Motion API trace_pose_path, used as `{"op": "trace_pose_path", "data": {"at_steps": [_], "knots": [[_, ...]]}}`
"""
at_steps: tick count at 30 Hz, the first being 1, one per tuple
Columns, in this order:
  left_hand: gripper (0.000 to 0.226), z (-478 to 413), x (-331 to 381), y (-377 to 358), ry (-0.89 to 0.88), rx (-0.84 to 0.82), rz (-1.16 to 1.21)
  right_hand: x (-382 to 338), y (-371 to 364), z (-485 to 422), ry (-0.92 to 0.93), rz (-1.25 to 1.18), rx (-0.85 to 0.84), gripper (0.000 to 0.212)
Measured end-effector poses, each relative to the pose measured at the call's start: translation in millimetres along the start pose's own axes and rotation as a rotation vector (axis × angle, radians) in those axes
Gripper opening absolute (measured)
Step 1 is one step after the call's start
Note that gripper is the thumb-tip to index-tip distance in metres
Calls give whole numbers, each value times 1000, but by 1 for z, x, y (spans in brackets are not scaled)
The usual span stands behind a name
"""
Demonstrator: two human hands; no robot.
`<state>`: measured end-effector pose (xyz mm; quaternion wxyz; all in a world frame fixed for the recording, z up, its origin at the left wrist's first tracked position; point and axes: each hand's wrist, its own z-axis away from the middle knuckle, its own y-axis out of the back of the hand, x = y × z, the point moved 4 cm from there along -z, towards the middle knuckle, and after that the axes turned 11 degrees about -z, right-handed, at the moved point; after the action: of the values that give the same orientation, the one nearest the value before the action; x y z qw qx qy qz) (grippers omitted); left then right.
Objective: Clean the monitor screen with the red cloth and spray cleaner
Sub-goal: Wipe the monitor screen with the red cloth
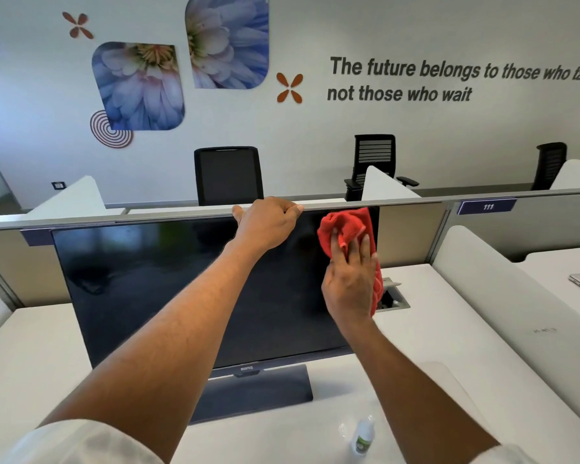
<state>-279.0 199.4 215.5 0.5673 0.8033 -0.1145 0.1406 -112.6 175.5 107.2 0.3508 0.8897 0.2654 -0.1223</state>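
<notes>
Head view: soft red cloth (345, 222), pressed under straight fingers of my right hand (349, 279); seemingly fragile monitor (148, 279), my left hand (268, 226) grips its top edge.

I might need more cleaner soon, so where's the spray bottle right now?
In the head view the spray bottle stands on the white desk at bottom right, in front of the monitor base, just left of the right forearm.
</notes>
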Motion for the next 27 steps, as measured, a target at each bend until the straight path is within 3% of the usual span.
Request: {"op": "trace_pose_path", "data": {"at_steps": [5, 8, 11, 14, 17, 21, 23, 27], "knots": [[36, -1, 0, 0, 0, -5, 12, -26, -45, 91, 380, 106, -195, 70], [38, -1, -1, 2, -1, -5, 9, -30, -62, 132, 488, 130, -341, 77], [44, 0, -1, 3, -16, -36, -10, -30, -56, 123, 426, 149, -292, 75], [47, 4, -3, 8, -66, -77, 4, -17, -31, 75, 46, 105, -68, 65], [44, 10, -21, 31, -29, 40, -47, -2, -11, 36, -199, -25, 48, 58], [46, 18, -86, 73, 192, 224, -236, -28, -17, 28, -157, -85, 68, 54], [48, 24, -112, 80, 240, 173, -278, -54, -31, 39, -83, -77, 22, 55], [49, 31, -114, 65, 162, 92, -320, -108, -59, 67, 142, -28, -85, 62]]}}
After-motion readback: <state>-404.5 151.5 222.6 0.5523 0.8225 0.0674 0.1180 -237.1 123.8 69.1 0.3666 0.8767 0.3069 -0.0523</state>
